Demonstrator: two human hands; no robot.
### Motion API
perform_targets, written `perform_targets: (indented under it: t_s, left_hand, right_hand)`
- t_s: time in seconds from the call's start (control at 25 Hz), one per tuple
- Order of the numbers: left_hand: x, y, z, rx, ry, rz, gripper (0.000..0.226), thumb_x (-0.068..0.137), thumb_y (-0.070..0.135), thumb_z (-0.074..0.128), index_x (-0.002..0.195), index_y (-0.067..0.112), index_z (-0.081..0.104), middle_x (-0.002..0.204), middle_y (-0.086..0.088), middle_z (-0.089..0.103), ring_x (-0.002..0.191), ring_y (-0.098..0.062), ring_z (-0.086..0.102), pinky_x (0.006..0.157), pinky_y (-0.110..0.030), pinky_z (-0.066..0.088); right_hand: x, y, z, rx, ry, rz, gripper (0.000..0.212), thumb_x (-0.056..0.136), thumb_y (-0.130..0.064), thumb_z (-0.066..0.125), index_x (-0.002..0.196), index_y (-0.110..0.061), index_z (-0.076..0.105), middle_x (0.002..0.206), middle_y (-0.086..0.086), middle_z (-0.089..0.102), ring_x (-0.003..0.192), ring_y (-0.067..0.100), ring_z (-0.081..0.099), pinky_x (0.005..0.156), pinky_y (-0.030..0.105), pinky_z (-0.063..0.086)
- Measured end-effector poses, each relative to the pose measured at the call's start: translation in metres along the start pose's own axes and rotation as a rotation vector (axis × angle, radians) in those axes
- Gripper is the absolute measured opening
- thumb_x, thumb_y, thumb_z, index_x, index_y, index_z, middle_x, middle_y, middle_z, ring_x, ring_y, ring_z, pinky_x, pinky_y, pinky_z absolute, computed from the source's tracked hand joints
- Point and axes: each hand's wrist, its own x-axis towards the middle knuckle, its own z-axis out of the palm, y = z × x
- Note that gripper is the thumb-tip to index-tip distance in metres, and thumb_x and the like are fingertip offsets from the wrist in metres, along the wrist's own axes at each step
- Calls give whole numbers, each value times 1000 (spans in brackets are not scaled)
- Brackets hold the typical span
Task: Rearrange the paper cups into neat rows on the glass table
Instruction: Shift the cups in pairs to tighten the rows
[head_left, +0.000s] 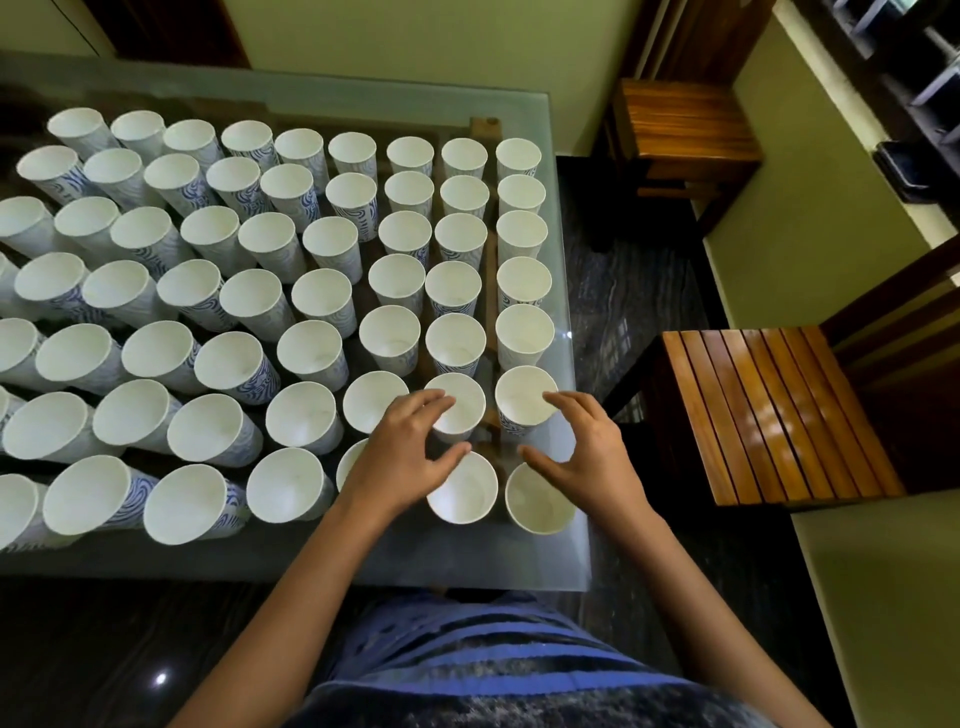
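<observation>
Several white paper cups with blue swirl print stand upright in rows across the glass table (467, 564). My left hand (402, 457) hovers with fingers spread over the near rows, above a cup (462, 408) and the front cup (464, 491), hiding part of another cup to its left. My right hand (584, 452) is also spread, between the right-column cup (524, 397) and the front corner cup (537, 501). I cannot tell whether either hand touches a cup; neither holds one.
The table's right edge runs just beside the right column of cups, its near edge just in front of the front row. A slatted wooden chair (769, 410) stands to the right, a wooden stool (680, 130) farther back. My striped shirt fills the bottom.
</observation>
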Motion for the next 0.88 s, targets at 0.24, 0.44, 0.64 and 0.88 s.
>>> perform_targets:
  t_s: [0.24,0.44,0.64,0.88]
  left_hand:
    - [37,-7,9,67,-102,-44,71,75,39,71,135,15,43,143,-6,39,131,-22,34,106,-33,30]
    - [36,-10,16,37,-99,-40,70,72,39,74,132,15,47,140,-4,43,128,-21,37,105,-31,30]
    - [32,-11,16,37,-116,-22,69,71,39,74,131,15,49,140,-4,45,128,-20,40,104,-29,31]
    - [26,-14,13,36,-132,-20,70,70,38,76,131,18,48,140,-2,45,127,-19,40,104,-29,31]
  right_hand:
    - [38,-8,16,-27,-60,33,75,72,-36,76,135,-13,42,139,6,39,125,22,40,99,34,39]
    - [43,-7,19,0,11,49,75,68,-37,79,130,-11,47,130,7,45,118,22,45,93,34,43]
    - [45,-8,20,0,-51,66,86,61,-44,81,134,-16,43,137,4,41,124,19,41,98,35,41]
    - [44,-11,17,13,-60,47,81,66,-38,79,134,-15,43,133,4,47,119,22,46,96,34,41]
